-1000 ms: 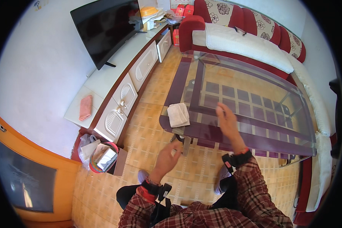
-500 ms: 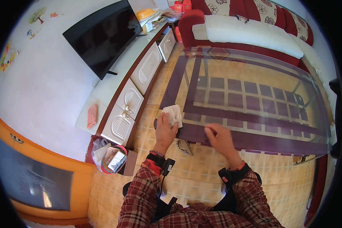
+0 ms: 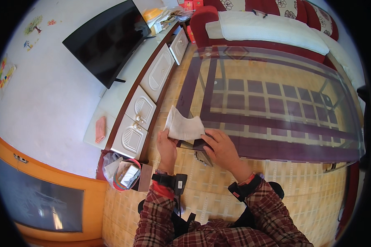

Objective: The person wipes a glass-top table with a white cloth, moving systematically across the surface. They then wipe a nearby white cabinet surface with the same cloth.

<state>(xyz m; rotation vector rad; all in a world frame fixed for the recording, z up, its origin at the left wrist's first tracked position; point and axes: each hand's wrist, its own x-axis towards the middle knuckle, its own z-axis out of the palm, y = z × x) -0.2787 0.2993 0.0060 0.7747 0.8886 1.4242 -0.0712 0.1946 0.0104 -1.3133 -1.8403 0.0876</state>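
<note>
A folded white cloth point(image 3: 184, 126) is lifted over the near left corner of the glass-topped table point(image 3: 272, 145). My left hand point(image 3: 167, 149) is closed on the cloth's lower left edge, with the thumb up against it. At the cloth's right edge, my right hand point(image 3: 221, 149) pinches it with bent fingers; the fingertips are partly hidden. The cloth's upper left corner stands up, and its top edge sags in the middle. The purple-bordered table reaches away to the right.
To the left, a long white cabinet point(image 3: 130, 136) carries a television point(image 3: 107, 41) and a folded pink cloth point(image 3: 100, 129). A filled bin point(image 3: 127, 175) and a cardboard box stand at its near end. Behind the table is a red sofa point(image 3: 204, 26) with white covers.
The white cloth has risen off the table corner and opened out somewhat, held nearer me. My right hand has moved left to the cloth; before, it was apart from it.
</note>
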